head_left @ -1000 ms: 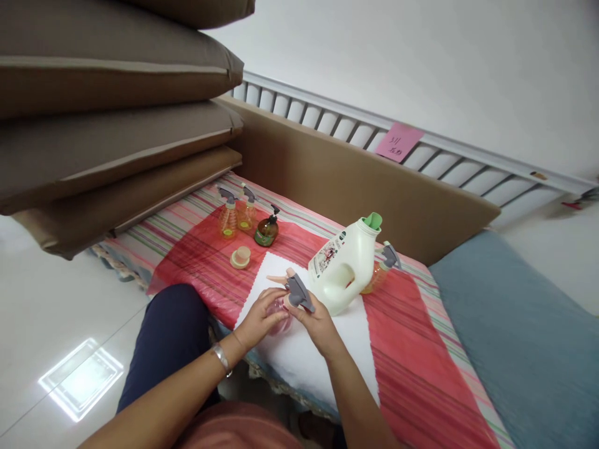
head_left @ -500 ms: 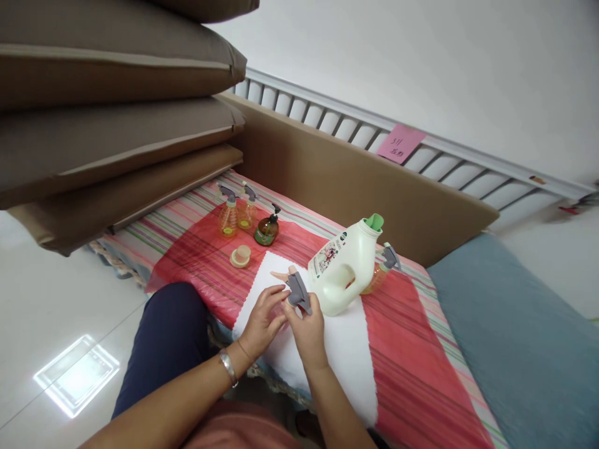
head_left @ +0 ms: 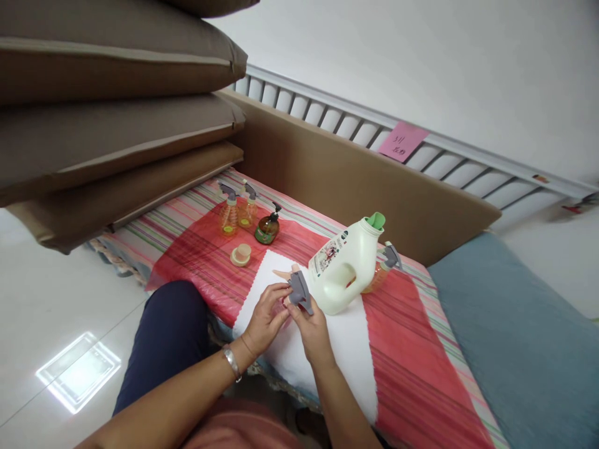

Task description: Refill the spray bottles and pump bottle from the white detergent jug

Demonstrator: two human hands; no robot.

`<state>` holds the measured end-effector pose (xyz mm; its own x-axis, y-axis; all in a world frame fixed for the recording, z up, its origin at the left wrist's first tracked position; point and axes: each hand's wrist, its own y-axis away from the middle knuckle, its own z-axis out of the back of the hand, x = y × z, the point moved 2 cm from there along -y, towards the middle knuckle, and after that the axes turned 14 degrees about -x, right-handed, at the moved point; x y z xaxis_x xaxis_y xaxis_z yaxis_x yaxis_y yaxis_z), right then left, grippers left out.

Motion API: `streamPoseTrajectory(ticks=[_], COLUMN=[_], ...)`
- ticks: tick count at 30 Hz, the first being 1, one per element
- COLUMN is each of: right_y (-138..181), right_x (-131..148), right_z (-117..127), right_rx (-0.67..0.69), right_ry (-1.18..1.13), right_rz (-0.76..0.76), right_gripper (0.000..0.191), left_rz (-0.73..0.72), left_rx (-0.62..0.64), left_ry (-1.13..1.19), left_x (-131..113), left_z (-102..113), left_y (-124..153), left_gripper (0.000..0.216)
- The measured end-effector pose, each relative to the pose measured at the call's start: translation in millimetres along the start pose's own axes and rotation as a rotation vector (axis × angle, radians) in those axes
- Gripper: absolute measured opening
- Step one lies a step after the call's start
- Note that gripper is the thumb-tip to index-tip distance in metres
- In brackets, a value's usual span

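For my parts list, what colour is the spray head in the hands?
The spray head is mostly grey with peach parts, best seen in the head view.

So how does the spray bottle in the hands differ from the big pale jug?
Size: the spray bottle is much smaller than the jug.
Top: the spray bottle has a grey trigger head; the jug has a green piece at its mouth.
Support: the left hand and right hand hold the spray bottle; the jug stands on the white cloth.
Shared: both are containers with fittings at the top.
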<state>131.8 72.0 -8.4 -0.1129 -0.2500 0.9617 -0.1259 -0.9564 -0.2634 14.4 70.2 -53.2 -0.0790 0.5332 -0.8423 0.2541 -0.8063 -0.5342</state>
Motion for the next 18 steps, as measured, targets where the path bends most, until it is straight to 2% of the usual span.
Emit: streamPoseTrajectory(ticks=[7,14,18], right_y=[-1.8,2.9,2.1], right_x=[-5.4,-8.8,-13.8], right_z=[-2.5,-6.9,-5.1], right_rx=[-0.130,-0.248,-0.219], right_ry=[0.112,0.203,0.179], right_rz=[-0.019,-0.023,-0.022], right_gripper=[0.025,0.025,0.027], left_rz=[-0.035,-0.084,-0.071], left_rx=[0.073,0.058,0.059], left_ry=[-0.154,-0.116,-0.093], left_x=[12.4,14.1,13.6], left_z=[2.1,0.6,0.9], left_y=[10.9,13.5,12.3], left_gripper=[0.057,0.048,0.044])
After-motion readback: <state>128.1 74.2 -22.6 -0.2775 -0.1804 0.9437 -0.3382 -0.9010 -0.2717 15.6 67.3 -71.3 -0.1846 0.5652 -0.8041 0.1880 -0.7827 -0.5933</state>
